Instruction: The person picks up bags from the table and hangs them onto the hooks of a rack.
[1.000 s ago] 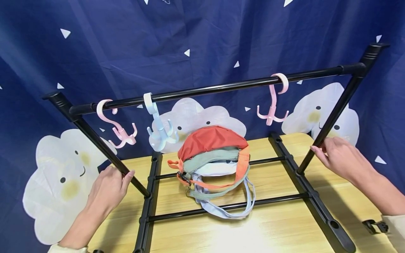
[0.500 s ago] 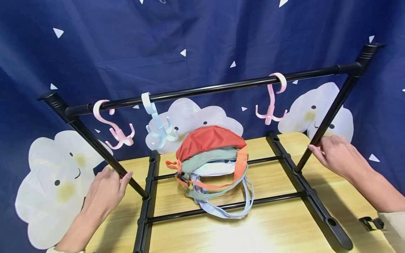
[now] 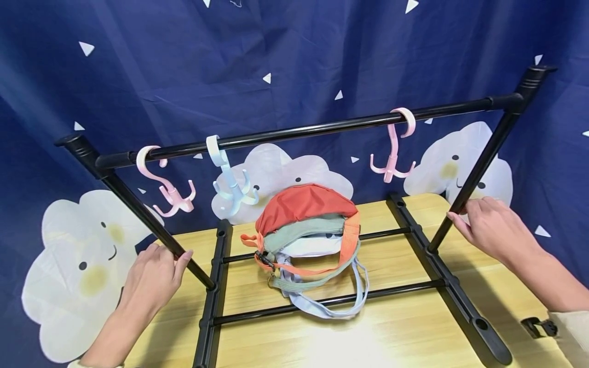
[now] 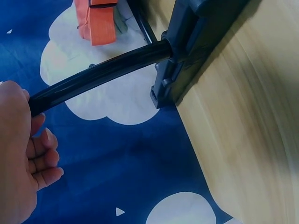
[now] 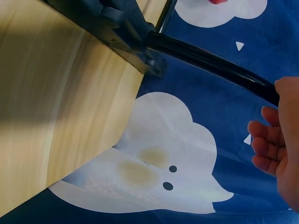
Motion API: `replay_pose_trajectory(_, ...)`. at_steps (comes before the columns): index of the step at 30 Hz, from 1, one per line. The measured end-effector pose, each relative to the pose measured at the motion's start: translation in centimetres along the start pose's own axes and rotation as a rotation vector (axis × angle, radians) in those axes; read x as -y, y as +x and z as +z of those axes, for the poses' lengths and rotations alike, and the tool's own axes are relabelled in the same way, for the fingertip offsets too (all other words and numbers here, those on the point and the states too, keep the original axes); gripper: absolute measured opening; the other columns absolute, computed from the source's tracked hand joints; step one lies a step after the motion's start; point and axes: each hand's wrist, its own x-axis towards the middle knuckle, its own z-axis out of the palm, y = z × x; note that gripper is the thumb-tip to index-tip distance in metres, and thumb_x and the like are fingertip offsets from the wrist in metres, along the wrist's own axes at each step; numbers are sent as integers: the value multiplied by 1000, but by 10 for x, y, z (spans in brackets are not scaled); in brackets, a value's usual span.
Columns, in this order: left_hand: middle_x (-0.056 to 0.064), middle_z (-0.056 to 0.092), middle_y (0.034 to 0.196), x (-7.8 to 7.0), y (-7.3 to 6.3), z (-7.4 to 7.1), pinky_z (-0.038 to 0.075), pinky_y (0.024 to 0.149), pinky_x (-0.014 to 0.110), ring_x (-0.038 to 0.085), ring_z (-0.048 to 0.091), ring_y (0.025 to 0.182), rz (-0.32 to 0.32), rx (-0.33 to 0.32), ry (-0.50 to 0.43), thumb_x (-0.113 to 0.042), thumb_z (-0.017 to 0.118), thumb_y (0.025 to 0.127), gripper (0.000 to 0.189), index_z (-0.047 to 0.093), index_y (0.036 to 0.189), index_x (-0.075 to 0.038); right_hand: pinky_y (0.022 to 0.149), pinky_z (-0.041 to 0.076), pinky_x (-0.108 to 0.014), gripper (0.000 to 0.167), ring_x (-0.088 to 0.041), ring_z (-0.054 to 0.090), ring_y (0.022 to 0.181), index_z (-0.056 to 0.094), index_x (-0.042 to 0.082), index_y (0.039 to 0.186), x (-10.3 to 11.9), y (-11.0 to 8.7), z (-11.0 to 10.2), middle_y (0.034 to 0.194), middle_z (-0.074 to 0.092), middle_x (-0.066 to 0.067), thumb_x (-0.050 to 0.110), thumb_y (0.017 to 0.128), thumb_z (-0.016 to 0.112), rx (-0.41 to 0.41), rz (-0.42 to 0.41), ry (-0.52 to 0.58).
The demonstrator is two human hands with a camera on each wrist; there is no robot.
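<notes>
A black tube-framed hanging rack (image 3: pixel 303 131) stands on the wooden table. My left hand (image 3: pixel 153 278) grips its left upright post (image 3: pixel 138 207) low down, thumb along the near side; the left wrist view shows the fingers curled past the tube (image 4: pixel 100 77). On the right post (image 3: pixel 483 161), my right hand (image 3: pixel 499 227) pinches the lower part between thumb and curled fingers. From the top bar hang a pink claw hook (image 3: pixel 172 197) at left, a light blue one (image 3: pixel 234 189) beside it, and another pink hook (image 3: pixel 391 158) toward the right.
Under the bar, a red and green bag with orange straps (image 3: pixel 308 209) lies across the rack's lower rods, a pale blue strap (image 3: pixel 331 309) trailing from the pile. The wooden table (image 3: pixel 391 337) ends at a dark blue curtain (image 3: pixel 294 61) with clouds. A small black clip-like piece (image 3: pixel 534 327) is near the right sleeve.
The whole scene has shifted slightly left in the head view. Both hands keep their hold on the posts, and the hooks and bag stay in place.
</notes>
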Motion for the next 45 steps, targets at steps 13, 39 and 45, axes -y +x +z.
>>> replay_pose_trajectory(13,4,45,63,-4,0,-5,45,75,50,31,53,74,-5,43,51,-41,55,106,54,52,67,-4,47,30,-41,72,-29,36,47,45,-2,65,3,4,-6,51,37,-8,51,111,28,-27,-27,-21)
replay_pose_trajectory(39,11,69,74,-5,-4,-17,45,67,50,33,57,75,64,-126,49,-34,71,92,34,70,81,-2,41,30,-40,59,-25,34,43,36,9,52,15,16,-12,47,32,-4,29,107,39,-77,-137,-64)
replay_pose_trajectory(45,13,68,67,-11,-7,-21,43,58,45,33,56,67,214,-310,95,-40,50,100,52,68,69,-3,42,30,-41,55,-25,35,44,38,7,53,20,18,-10,47,35,-5,26,104,42,-107,-148,-33)
